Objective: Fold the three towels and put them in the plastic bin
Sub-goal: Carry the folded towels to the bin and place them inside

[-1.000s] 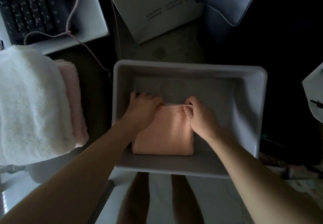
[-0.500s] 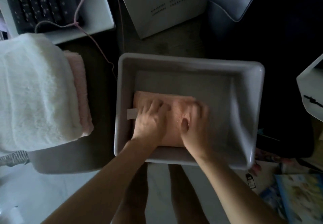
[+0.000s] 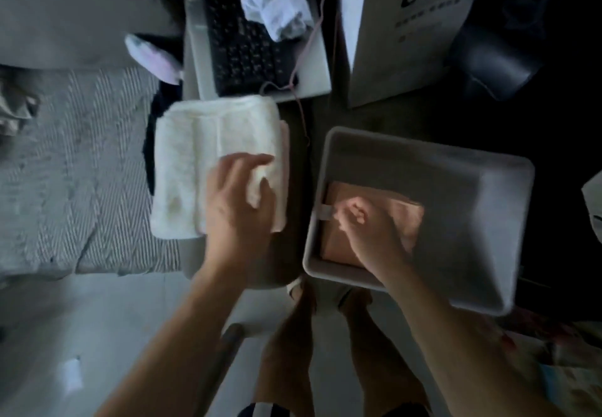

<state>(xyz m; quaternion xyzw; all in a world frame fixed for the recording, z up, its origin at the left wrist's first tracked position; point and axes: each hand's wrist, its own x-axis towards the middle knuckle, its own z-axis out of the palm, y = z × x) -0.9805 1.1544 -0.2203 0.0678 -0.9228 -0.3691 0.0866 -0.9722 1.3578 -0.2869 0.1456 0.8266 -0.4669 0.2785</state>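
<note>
A folded peach towel (image 3: 407, 218) lies in the left part of the grey plastic bin (image 3: 456, 169). My right hand (image 3: 365, 224) rests on it with fingers curled near a small white tag at the bin's left wall. A folded white towel (image 3: 195, 156) sits on a stool to the left, on top of a pale pink towel (image 3: 284, 143) whose edge shows at its right side. My left hand (image 3: 237, 201) grips the white towel's right part, thumb and fingers bunching the cloth.
A dark keyboard (image 3: 237, 42) on a white stand, with a crumpled white cloth (image 3: 277, 0) and a pink cable (image 3: 303, 104), lies behind the towels. A white box (image 3: 404, 26) and a dark chair (image 3: 495, 61) stand behind the bin. My legs (image 3: 293, 351) are below.
My left hand left the peach towel in the bin and moved left onto the white towel, gripping it. The view swung left. My right hand stays on the peach towel.
</note>
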